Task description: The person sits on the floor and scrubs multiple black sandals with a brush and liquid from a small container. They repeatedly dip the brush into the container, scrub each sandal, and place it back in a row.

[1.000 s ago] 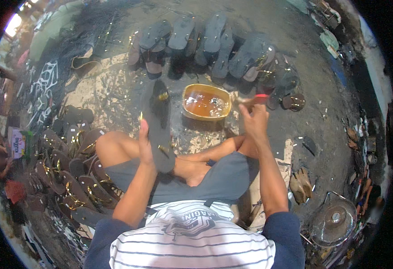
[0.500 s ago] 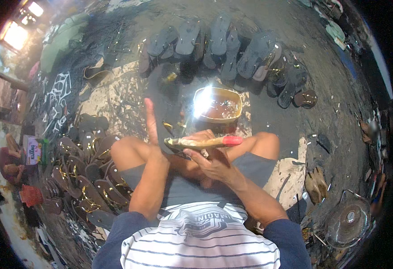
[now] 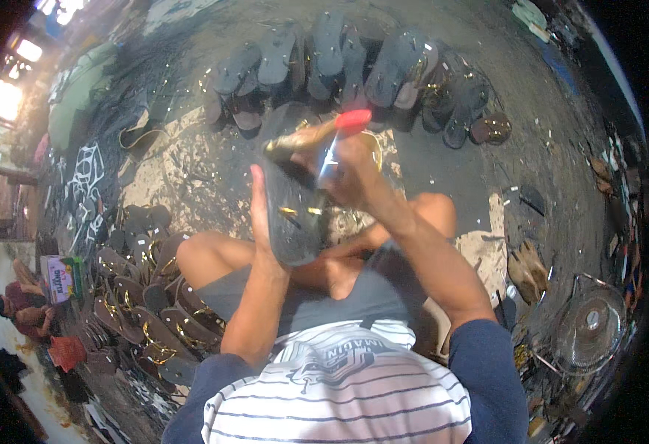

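Two hands meet at the centre of the frame over the person's crossed legs. The left hand (image 3: 260, 211) stands upright with its grip closed on the edge of a dark sandal sole (image 3: 293, 214), held tilted, toe end up, above the knees. The right hand (image 3: 350, 174) has its grip closed around a glue-caked brush (image 3: 317, 138) with a red handle end, laid across the top of the sole and touching it. Behind the hands, mostly hidden, shows the rim of a tin of glue (image 3: 375, 144) on the floor (image 3: 487, 89). Dark sandals (image 3: 354, 59) lie in a row along the upper middle; more sandals with gold straps (image 3: 147, 296) are piled at lower left. A fan (image 3: 587, 329) lies at lower right.
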`<state>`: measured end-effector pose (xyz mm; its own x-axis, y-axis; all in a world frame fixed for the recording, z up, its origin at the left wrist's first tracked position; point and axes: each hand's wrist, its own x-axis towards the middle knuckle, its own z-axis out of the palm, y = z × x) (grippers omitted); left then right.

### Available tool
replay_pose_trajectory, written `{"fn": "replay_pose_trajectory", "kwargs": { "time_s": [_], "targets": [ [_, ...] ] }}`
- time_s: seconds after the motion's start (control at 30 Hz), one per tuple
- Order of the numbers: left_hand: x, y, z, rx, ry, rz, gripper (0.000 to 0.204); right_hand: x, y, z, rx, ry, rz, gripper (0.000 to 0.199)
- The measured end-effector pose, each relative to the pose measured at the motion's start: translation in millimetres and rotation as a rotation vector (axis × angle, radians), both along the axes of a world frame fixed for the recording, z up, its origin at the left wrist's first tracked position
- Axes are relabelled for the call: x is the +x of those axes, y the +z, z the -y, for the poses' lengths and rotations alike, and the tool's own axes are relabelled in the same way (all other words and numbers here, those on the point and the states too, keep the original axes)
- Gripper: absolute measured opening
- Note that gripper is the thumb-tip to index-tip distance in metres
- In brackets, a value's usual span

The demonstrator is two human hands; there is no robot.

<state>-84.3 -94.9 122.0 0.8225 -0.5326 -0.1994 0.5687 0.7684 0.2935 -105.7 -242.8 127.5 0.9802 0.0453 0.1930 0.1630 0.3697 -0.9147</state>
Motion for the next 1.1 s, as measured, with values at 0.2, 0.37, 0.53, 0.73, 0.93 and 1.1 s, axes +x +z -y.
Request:
{"fn": "replay_pose_trajectory", "kwargs": {
  "time_s": [0.2,0.37,0.53,0.73,0.93,1.1],
  "targets": [
    [43.1,-25.4,-9.6,0.066,-0.098,0.084,0.067,-81.8,-42.3,-10.5,-0.719,-0.211,0.344,0.032],
    [3.5,-57.5,63.4,0.084,-0.374,-0.012,0.065,-137.1,17.1,52.1,-0.169,-0.698,0.071,0.029],
    [-38.7,-60.0,191.5,0.079,-0.599,0.046,0.061,-193.9,70.7,114.3,-0.034,-1.101,0.282,0.037],
    [59.5,-20.5,257.0,0.440,-0.320,0.095,0.061,-176.1,63.4,110.0,-0.082,-1.129,0.242,0.028],
    [57.0,-37.7,82.9,0.504,-0.188,0.482,0.042,-128.0,28.8,83.8,-0.162,-1.182,-0.081,0.030],
    [52.6,-24.3,-131.4,1.092,0.256,0.538,0.054,-116.0,9.0,84.5,-0.410,-1.102,-0.286,0.042]
  ]
}}
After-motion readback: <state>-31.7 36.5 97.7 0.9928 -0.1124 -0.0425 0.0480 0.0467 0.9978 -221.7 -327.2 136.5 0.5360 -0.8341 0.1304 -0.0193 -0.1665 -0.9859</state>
